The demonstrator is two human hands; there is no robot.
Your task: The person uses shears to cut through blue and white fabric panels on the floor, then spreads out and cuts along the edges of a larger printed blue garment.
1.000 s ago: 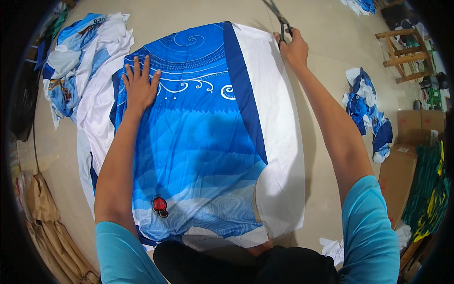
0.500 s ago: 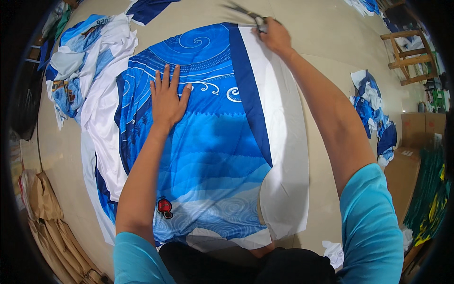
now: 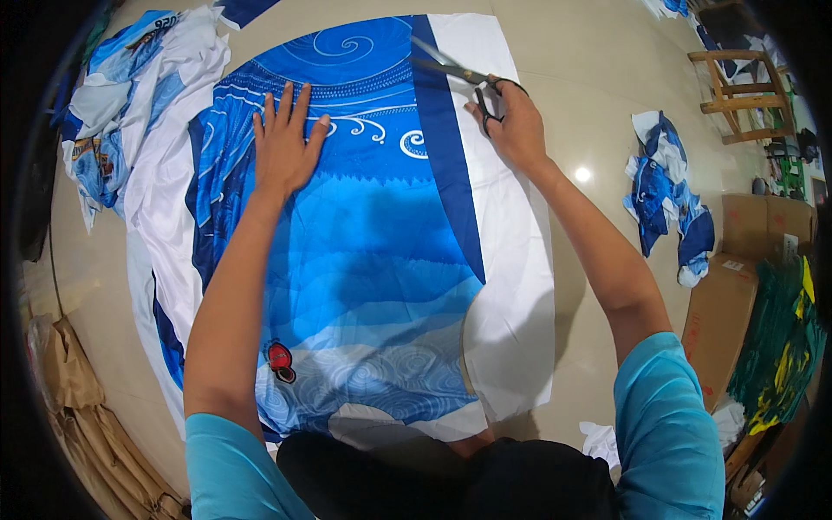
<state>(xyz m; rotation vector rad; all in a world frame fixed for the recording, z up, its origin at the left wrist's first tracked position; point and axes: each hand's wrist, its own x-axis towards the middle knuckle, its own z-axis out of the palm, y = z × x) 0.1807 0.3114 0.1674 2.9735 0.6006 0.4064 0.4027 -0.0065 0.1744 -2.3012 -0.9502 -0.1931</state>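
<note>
My left hand (image 3: 285, 153) lies flat, fingers spread, on the upper left part of a printed blue fabric piece (image 3: 373, 225) with swirls, wave bands and a small red emblem (image 3: 280, 360). My right hand (image 3: 518, 130) is closed on black-handled scissors (image 3: 468, 74), whose blades are apart over the top of the dark navy strip (image 3: 451, 199) where it meets the blue print. A white fabric margin (image 3: 507, 338) runs down the piece's right side. Crumpled white and blue fabric (image 3: 160, 147) lies along its left.
The work lies on a beige tiled floor (image 3: 589, 373). At the right are scattered blue-white scraps (image 3: 659, 182), a wooden stool (image 3: 728, 104), cardboard boxes (image 3: 711, 338) and green-yellow fabric (image 3: 767, 355). Brown paper sacks (image 3: 82, 381) are at the lower left.
My right hand and scissors came inward from beyond the top right corner onto the navy strip, blades now pointing left. My left hand shifted rightward on the fabric.
</note>
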